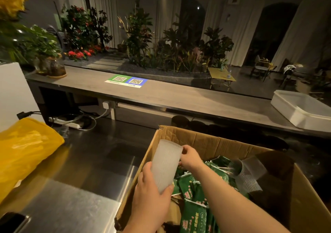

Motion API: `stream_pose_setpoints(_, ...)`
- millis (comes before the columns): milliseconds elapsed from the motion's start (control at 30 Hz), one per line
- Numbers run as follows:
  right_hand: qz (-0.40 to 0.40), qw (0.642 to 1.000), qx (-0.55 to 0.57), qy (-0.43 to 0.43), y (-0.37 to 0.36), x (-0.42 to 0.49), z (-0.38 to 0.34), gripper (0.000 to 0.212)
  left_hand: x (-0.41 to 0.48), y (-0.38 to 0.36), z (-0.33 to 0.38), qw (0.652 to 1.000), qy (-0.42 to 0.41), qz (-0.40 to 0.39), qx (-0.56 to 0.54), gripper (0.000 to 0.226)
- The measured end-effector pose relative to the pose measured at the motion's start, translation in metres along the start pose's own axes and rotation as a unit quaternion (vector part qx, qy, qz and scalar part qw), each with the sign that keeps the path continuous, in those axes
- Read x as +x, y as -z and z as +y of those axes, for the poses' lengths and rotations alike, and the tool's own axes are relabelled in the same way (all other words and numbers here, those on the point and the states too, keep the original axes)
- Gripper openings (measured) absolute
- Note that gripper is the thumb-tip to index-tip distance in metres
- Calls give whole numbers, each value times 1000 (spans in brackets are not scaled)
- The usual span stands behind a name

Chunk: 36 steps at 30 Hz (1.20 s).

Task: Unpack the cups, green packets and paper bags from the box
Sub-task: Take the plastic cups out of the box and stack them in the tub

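A stack of milky translucent plastic cups (165, 164), finely ribbed and matt, shows against a brown corrugated cardboard box (206, 143), dull and rough with torn edges, at near right. Inside lie green printed packets (193, 213) of glossy film and a sleeve of clear ribbed plastic cups (250, 173). The box stands on a brushed stainless-steel worktop (80, 188), smooth and reflective, with a crinkled, glossy yellow plastic bag (23, 153) at near left. Beyond runs a matt grey wood-grain counter (170, 94) bearing a smooth white plastic tub (286, 112) at far right.
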State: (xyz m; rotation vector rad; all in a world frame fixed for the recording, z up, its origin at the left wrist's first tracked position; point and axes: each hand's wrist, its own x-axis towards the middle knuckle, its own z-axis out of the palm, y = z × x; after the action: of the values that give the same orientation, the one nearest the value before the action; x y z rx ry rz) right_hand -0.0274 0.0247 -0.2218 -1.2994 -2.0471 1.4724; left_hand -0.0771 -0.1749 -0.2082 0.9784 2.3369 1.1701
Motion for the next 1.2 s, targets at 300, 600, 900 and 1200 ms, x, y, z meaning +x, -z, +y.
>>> stream_pose_setpoints(300, 39, 992, 110, -41, -22, -1, -2, 8, 3, -2, -4, 1000, 8, -7, 17, 85)
stream_pose_setpoints(600, 120, 975, 149, 114, 68, -70, 10, 22, 3, -3, -5, 992, -53, -98, 59, 87)
stream_pose_setpoints(900, 6, 987, 123, 104, 85, -123, 35, 64, -14, -10, -2, 972, -136, -157, 112, 91)
stream_pose_setpoints(1200, 103, 993, -34, 54, 105, -113, 56, 61, -10, -12, -4, 972, -122, -153, 128, 93)
